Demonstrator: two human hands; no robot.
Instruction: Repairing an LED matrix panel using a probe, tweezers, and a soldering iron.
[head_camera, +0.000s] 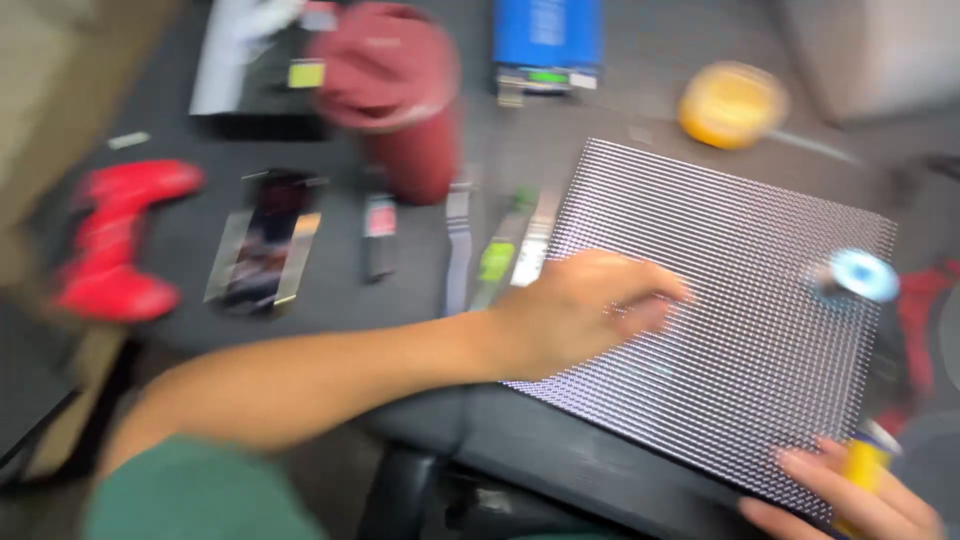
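A square grey panel (740, 270) covered in a fine dot grid lies tilted on the dark table. My left hand (580, 310) rests on its left part, fingers curled and touching the surface; the blur hides whether it pinches anything. My right hand (850, 495) is at the panel's near right corner, wrapped around a yellow-handled tool (862, 462). A small round blue and white object (862, 275) sits near the panel's right edge.
A dark red tumbler (400, 100) stands behind the panel. A red game controller (115, 240) lies far left, next to a phone-like slab (265, 240) and several small strips (470, 245). A blue box (547, 40) and a yellow round object (732, 103) sit at the back.
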